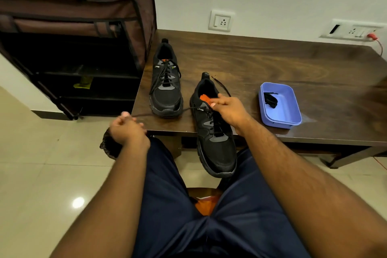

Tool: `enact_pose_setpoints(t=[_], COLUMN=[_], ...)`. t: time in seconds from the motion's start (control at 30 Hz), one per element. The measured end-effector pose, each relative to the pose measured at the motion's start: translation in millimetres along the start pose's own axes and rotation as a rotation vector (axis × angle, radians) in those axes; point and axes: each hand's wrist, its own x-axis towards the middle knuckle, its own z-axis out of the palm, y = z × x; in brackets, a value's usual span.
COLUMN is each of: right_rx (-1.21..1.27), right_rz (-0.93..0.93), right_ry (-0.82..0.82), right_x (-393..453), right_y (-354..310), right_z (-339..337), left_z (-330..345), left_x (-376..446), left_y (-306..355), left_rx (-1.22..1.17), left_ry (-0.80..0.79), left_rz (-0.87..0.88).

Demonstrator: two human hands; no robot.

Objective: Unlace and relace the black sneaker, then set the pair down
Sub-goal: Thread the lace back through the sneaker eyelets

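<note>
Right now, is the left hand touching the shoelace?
Touching. The head view shows the left hand pinching the shoelace, pulled taut from the near sneaker.

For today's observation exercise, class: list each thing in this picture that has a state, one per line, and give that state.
Near sneaker: laced, toe overhanging the table edge, lace end pulled out leftward.
Far sneaker: laced, upright on the table.
Left hand: pinching the lace, drawn taut.
Right hand: grip on the near sneaker's tongue area.
Blue tub: open, dark bundle inside.
Brown rack: front open.

One head-worn camera looks forward and steeply down from the seated person, close over the lap, toward the counter (272, 65) edge and wall.
</note>
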Motion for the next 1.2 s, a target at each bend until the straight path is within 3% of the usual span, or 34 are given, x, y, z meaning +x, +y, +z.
enact_pose_setpoints(t=[0.07, 0.13, 0.2, 0.23, 0.3, 0.37, 0.47, 0.57, 0.67, 0.8, 1.0, 1.1, 1.2], right_rx=[0.092, 0.028, -0.019, -0.023, -0.061, -0.155, -0.383, -0.433, -0.332, 0.041, -0.149, -0.128, -0.058], right_rz=[-0.013, -0.028, -0.002, 0.025, 0.076, 0.1, 0.037, -0.023, 0.025, 0.226, 0.096, 0.045, 0.019], right_ry=[0.132, 0.238, 0.3, 0.316, 0.294, 0.169, 0.013, 0.065, -0.005, -0.216, -0.098, 0.012, 0.102], right_x=[-3, -5, -3, -2, -1, -3, -3, 3, -1, -5, -3, -3, -3], right_y=[-5, -8, -5, -4, 2, 10, 20, 25, 21, 19, 25, 24, 29], right_z=[-4, -16, -30, -36, -42, -40, -34, -36, -40, -43, -33, -35, -43], left_z=[2, 2, 11, 19, 35, 45, 48, 45, 41, 43, 55, 51, 43], left_x=[-27, -56, -76, -83, -93, -98, -101, -94, -81, -79, -91, -81, -53], left_y=[-12, -16, -20, -20, -21, -27, -29, -21, -15, -19, -16, -6, 12], left_rx=[0.151, 0.35, 0.511, 0.553, 0.561, 0.599, 0.562, 0.373, 0.174, 0.088, -0.018, -0.078, -0.215], left_ry=[-0.09, -0.185, -0.388, -0.507, -0.705, -0.783, -0.786, -0.761, -0.618, -0.552, -0.505, -0.391, -0.203], left_rz=[0.1, 0.445, 0.721, 0.706, 0.466, 0.27, 0.159, 0.054, 0.011, -0.008, -0.087, 0.02, 0.007])
